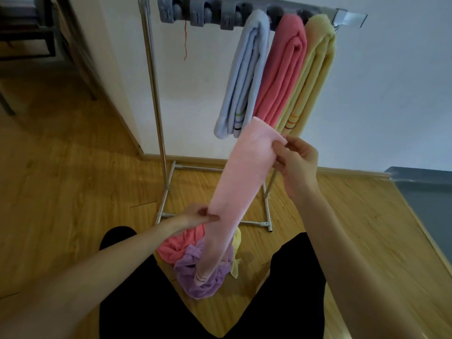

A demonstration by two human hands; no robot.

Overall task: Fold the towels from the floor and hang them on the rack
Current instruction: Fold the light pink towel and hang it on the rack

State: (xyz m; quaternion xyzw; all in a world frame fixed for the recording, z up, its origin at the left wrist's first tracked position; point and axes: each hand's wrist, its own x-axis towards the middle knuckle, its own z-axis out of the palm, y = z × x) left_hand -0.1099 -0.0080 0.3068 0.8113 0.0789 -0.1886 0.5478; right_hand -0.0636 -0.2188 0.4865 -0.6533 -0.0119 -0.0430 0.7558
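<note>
A long pale pink towel (234,192), folded into a narrow strip, is stretched on a slant between the person's two hands, its long axis running from low near the floor up toward the rack (154,94). The right hand (296,162) is the higher one and much the nearer to the rail; its fingers (277,144) and thumb pinch the towel's upper end, just below the hems of the towels already hung. The left hand (198,215) pinches the strip's left edge about midway down, thumb on top. The striped lower end hangs loose over the heap on the floor (73,192). On the rail I count three folded towels side by side: a light blue towel (244,74), a coral towel (281,74) and a yellow towel (315,74). Left of them the grey clips (195,11) stand free, so the upper end would have to travel up and leftward. In the heap I can make out a lilac towel (195,272), a coral one (176,248) and a sliver of yellow one (236,243); there may be more underneath.
</note>
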